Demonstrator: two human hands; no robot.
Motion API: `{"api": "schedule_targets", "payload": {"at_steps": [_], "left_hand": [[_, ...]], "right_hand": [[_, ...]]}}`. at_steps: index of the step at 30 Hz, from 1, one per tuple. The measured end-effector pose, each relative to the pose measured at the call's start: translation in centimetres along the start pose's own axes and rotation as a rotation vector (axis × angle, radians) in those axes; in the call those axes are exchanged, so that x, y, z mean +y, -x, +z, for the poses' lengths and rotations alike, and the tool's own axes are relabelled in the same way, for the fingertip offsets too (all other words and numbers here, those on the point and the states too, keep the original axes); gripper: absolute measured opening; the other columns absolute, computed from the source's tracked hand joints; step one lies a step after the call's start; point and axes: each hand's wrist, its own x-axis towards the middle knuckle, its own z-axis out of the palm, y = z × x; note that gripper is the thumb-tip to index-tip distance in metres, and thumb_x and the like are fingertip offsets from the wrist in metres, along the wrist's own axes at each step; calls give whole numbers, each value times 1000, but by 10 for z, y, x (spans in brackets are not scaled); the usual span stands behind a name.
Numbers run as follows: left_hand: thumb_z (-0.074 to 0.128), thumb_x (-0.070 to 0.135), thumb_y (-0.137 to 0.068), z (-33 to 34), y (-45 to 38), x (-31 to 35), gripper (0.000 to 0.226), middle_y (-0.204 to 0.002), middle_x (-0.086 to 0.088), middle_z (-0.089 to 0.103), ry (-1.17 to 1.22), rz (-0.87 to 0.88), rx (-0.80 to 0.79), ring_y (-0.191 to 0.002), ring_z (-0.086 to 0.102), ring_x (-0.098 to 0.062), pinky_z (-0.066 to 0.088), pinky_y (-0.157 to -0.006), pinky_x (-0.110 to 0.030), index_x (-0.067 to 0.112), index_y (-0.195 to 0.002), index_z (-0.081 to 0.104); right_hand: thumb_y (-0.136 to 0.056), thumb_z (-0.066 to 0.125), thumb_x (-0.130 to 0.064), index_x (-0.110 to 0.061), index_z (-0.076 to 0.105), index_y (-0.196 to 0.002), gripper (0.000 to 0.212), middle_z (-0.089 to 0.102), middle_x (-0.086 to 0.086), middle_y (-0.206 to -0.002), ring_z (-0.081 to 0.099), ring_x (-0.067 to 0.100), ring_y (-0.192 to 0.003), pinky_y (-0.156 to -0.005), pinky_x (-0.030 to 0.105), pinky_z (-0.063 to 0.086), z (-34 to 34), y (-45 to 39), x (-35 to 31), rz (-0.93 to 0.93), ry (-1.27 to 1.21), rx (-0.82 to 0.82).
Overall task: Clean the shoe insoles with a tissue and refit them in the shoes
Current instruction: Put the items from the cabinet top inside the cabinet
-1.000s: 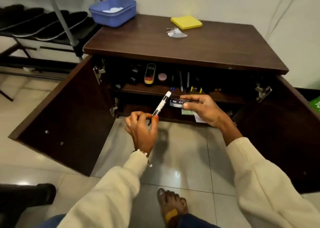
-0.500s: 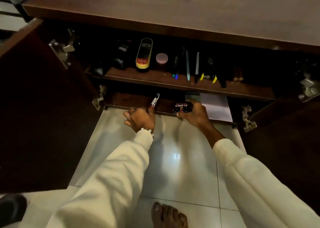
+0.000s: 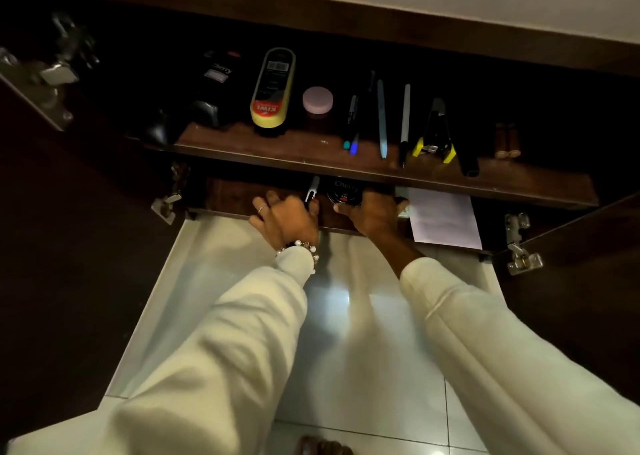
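Both cream-sleeved arms stretch forward into the dark wooden cabinet (image 3: pixel 381 25), doors swung wide either side. Above the hands, the upper shelf (image 3: pixel 311 150) carries a glossy yellow-and-black polish applicator (image 3: pixel 273 89). Left hand (image 3: pixel 285 217) curls round a slim white marker (image 3: pixel 312 191); right hand (image 3: pixel 374 212) grips a round black polish tin (image 3: pixel 344 191) on the lower shelf (image 3: pixel 228 195). No insoles or shoes visible.
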Motion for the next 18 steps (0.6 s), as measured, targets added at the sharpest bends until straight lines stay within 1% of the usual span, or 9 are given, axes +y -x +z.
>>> {"api": "schedule_targets", "payload": {"at_steps": [4,6,9,12,13,15,16,17,18], "left_hand": [[57,55,-85,1,0,6,45,-127,-10,52,-42,46,-6,-125,34,-34,29,-95,-45,17,-104,70],[56,59,-84,0,0,5,49,-126,-10,52,-61,66,-6,-124,36,-34,30,-94,-45,17,-107,68],[54,61,-85,-3,6,-3,53,-125,-11,53,-49,81,1,-122,38,-33,31,-93,-45,16,-112,64],[52,58,-86,-10,16,-13,49,-121,-10,54,-32,71,4,-119,42,-32,32,-92,-44,17,-111,66],[52,57,-87,-15,21,-16,47,-120,-10,55,-11,65,4,-117,44,-32,33,-91,-43,18,-110,66],[54,52,-88,-28,31,-22,42,-117,-11,56,98,57,6,-109,53,-34,37,-89,-41,17,-107,67],[56,49,-88,-37,36,-24,38,-114,-12,58,176,51,10,-103,57,-36,40,-86,-40,16,-104,68],[57,47,-88,-47,41,-26,36,-110,-12,60,256,42,20,-99,60,-37,43,-83,-39,15,-101,68],[57,46,-88,-60,46,-28,34,-105,-13,63,320,37,42,-96,61,-38,45,-80,-38,16,-98,68]], "right_hand": [[-83,62,-52,-18,42,-135,64,46,8,-141,38,31,-131,-109,45,17,-9,2,0,-11,84,-20],[-83,63,-50,-18,48,-130,59,51,8,-136,41,30,-127,-106,42,20,-13,6,2,-17,77,24],[-83,67,-42,-12,56,-117,46,56,10,-125,41,30,-123,-102,39,21,-17,16,7,-8,-59,107],[-83,70,-31,-13,57,-119,42,53,10,-129,31,30,-129,-99,39,24,-20,29,15,-3,-170,156],[-83,70,-27,-15,59,-118,39,54,9,-127,31,30,-129,-96,37,26,-21,34,18,-10,-193,163],[-83,69,-21,-20,62,-115,32,59,6,-121,39,28,-123,-91,31,30,-24,46,20,-38,-274,162],[-83,69,-17,-20,65,-112,29,62,4,-116,46,26,-118,-93,30,35,-28,51,18,-65,-321,165],[-83,68,-14,-19,68,-108,25,66,3,-109,54,22,-111,-94,31,43,-34,57,16,-100,-368,177],[-83,68,-11,-16,70,-103,20,70,3,-100,61,17,-99,-90,29,49,-45,66,10,-134,-426,184]]}}
